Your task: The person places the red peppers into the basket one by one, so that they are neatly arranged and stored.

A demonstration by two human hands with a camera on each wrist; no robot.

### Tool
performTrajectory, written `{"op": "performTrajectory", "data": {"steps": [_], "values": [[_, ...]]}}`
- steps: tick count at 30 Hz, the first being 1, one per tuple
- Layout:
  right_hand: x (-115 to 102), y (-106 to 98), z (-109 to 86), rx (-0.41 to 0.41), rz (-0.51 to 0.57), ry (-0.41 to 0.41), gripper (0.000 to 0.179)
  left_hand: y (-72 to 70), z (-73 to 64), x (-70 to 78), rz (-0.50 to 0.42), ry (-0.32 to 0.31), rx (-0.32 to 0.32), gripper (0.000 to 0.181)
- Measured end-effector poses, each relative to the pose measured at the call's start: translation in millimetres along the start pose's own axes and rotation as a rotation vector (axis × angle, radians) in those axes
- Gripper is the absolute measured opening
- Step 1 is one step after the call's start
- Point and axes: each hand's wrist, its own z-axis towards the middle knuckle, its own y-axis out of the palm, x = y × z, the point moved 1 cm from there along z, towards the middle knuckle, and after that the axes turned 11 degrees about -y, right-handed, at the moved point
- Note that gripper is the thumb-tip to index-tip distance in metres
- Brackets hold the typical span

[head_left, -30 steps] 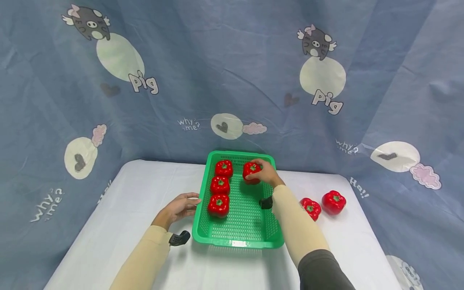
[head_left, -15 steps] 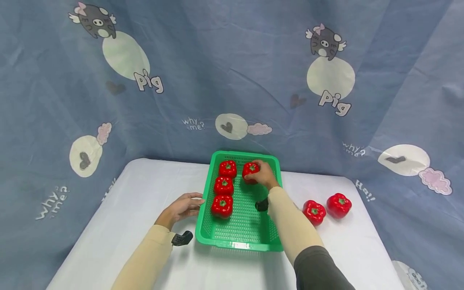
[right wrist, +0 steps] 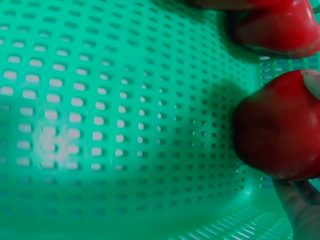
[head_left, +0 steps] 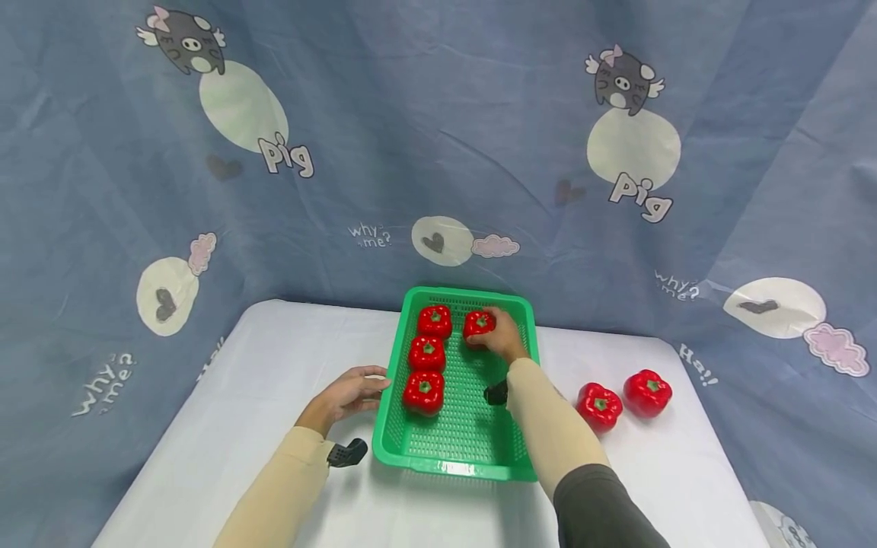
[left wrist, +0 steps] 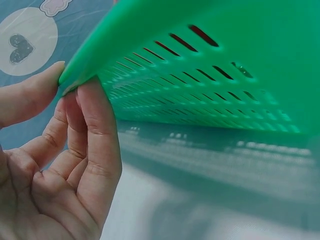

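A green plastic basket (head_left: 452,467) with perforated walls and floor sits on the white table. My left hand (head_left: 348,394) pinches its left rim; in the left wrist view, thumb and fingers (left wrist: 97,135) close on the basket edge (left wrist: 265,45) from either side. Inside at the far right, my right hand (head_left: 505,336) grips a red bell pepper (head_left: 476,323). In the right wrist view this pepper (right wrist: 277,127) is low by the basket floor, a fingertip on one side and fingers on the other. Three more peppers line the left side: far (head_left: 435,322), middle (head_left: 427,353) and near (head_left: 423,393).
Two red bell peppers, one nearer (head_left: 599,407) and one farther right (head_left: 647,393), lie on the white tabletop (head_left: 288,350) right of the basket. A blue printed cloth (head_left: 342,114) hangs behind and around the table.
The right hand has lowered slightly with the bell pepper at the basket's far right. The left hand keeps its place at the rim. The head view has shifted a little.
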Motion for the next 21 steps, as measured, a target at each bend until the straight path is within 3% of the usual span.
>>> {"op": "performTrajectory", "data": {"steps": [7,13,21], "values": [[-0.9,-2.0,3.9,-0.052,-0.101,-0.033,0.075,-1.2,2.6,-1.8,-0.01,-0.009,-0.005,0.042],[-2.8,-4.9,4.4,-0.081,-0.104,-0.014,0.079,-1.1,4.1,-1.6,-0.02,-0.013,-0.023,0.039],[-10.6,-15.9,0.3,-0.082,-0.154,-0.025,0.082,0.9,2.0,0.6,0.007,-0.017,0.002,0.043]]}}
